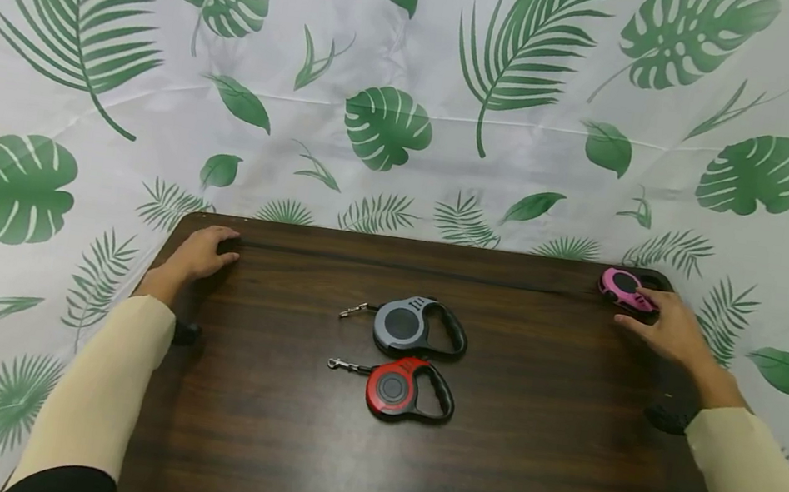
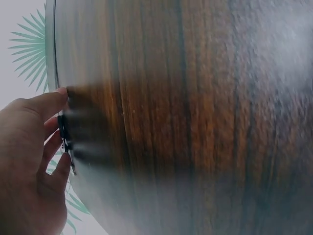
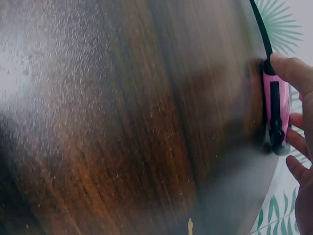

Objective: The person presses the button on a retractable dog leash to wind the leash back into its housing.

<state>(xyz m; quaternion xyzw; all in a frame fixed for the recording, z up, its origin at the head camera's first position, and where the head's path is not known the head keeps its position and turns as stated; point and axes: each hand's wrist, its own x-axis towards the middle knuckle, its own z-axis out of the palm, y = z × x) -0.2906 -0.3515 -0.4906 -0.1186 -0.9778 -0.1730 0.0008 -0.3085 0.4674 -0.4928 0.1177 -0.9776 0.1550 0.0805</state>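
Observation:
A pink retractable dog leash (image 1: 618, 287) with black parts lies at the far right of the table, gripped by my right hand (image 1: 671, 323). In the right wrist view, the thumb and fingers hold its pink casing (image 3: 268, 93) from the side. Its black strap (image 1: 399, 267) stretches nearly straight along the far edge to my left hand (image 1: 200, 252). There, the thumb and fingers pinch the strap's black end piece (image 2: 62, 127), partly hidden by the fingers. A grey retractable leash (image 1: 400, 322) and a red one (image 1: 389, 391) lie near the middle, untouched.
The dark wooden table (image 1: 520, 482) has rounded far corners. Behind it hangs a white cloth (image 1: 421, 56) with green leaf prints. Small black objects sit at the table's left side (image 1: 185, 333) and right side (image 1: 665, 419), near the forearms.

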